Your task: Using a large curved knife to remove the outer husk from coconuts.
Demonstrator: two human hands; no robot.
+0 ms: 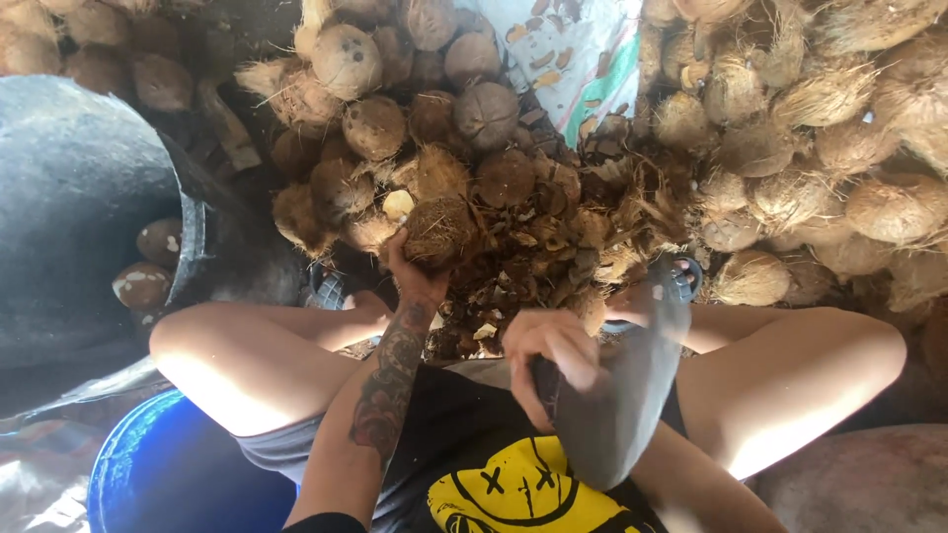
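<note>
left hand cupped on a husky coconut at the pile's edge; right hand clenched around a broad, blurred blade between the knees.

We see brown, hairy coconuts, a dull grey blade, a black shirt with a yellow smiley, a dark tattoo on the left forearm, a blue drum, and a grey tub.
</note>
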